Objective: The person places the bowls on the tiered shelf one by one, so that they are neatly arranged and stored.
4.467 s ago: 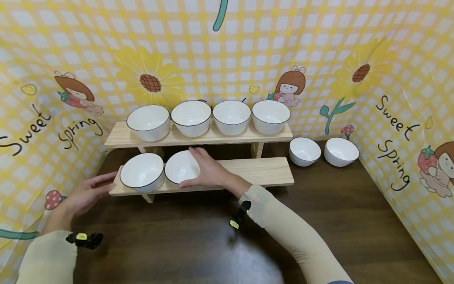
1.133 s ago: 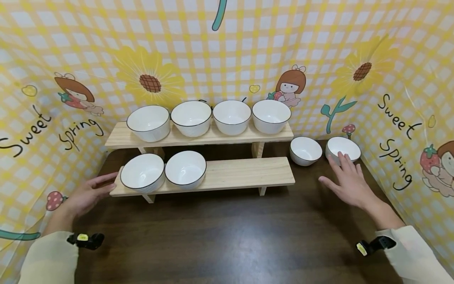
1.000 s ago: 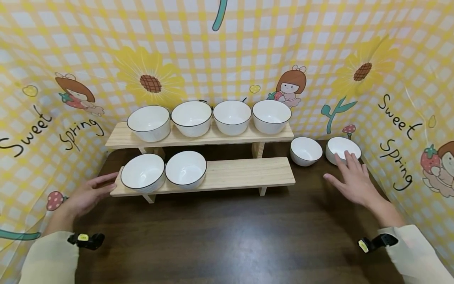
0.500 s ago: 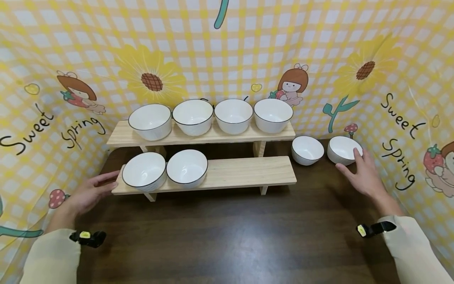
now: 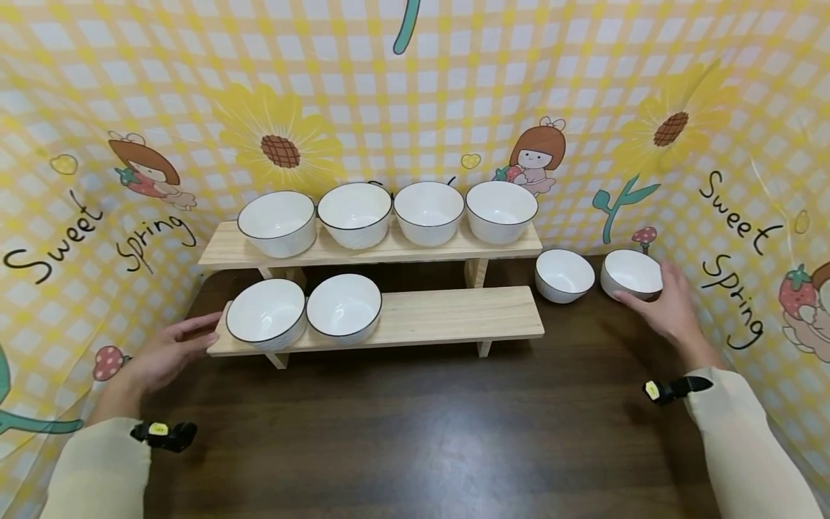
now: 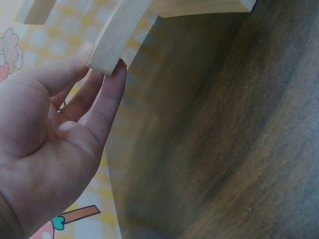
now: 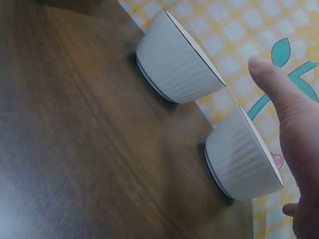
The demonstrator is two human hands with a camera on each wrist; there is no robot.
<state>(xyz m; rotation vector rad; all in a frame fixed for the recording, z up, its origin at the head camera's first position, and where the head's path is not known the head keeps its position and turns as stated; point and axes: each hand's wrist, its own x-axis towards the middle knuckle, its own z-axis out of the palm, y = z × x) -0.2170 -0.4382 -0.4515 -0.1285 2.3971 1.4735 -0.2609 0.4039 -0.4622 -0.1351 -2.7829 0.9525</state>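
My left hand [image 5: 165,358] pinches the left end of the lower wooden shelf [image 5: 454,313]. In the left wrist view, thumb and fingertips lie on either side of the board's end [image 6: 107,57]. On the table at the far right, a white bowl with a dark rim [image 5: 629,272] stands upright. Beside its right side is my right hand [image 5: 671,308], thumb toward the front and fingers partly hidden. The right wrist view shows the thumb extended above the same bowl [image 7: 239,159], apart from it. A matching bowl [image 5: 563,275] stands just left of it.
Several white bowls, one at the left end [image 5: 277,223], line the upper shelf [image 5: 210,249]. Two larger bowls [image 5: 267,313] [image 5: 345,306] stand on the lower shelf's left half; bare board lies to their right. Yellow checked cloth [image 5: 415,108] hangs behind and at both sides.
My right hand let go of the second lower-shelf bowl, crossed right to the far-right bowl, then slid round to its right side. The left hand keeps its place on the shelf end.
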